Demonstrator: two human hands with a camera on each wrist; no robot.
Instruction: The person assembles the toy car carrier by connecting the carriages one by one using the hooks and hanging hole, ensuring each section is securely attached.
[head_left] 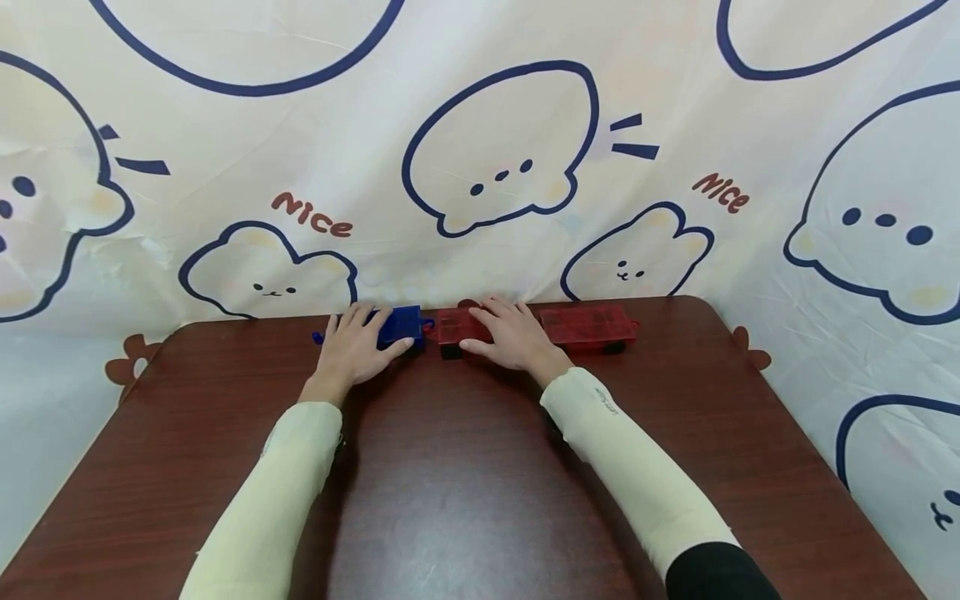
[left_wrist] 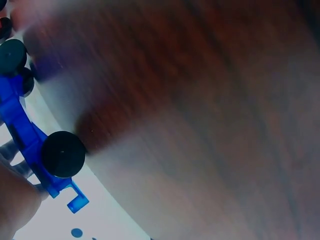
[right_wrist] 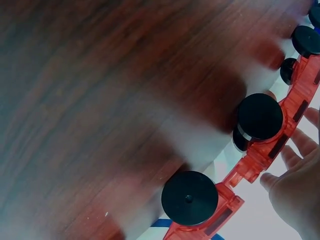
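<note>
A blue toy train car (head_left: pixel 405 325) with black wheels stands near the back edge of the table, a hook at its outer end. My left hand (head_left: pixel 351 354) grips it from above, thumb along the near side, spread fingers over the top. In line to its right is a red toy train car (head_left: pixel 452 329). My right hand (head_left: pixel 517 337) holds this one with the thumb on the near side and fingers reaching over it. A second red toy train car (head_left: pixel 588 327) follows, hooked behind the first, as the right wrist view shows. Blue and red couplings meet between my hands.
The dark brown table (head_left: pixel 435 500) has rounded far corners. Right behind it hangs a pale cloth (head_left: pixel 480 258) with cartoon outlines, which also runs along both sides. Light sleeves cover my forearms.
</note>
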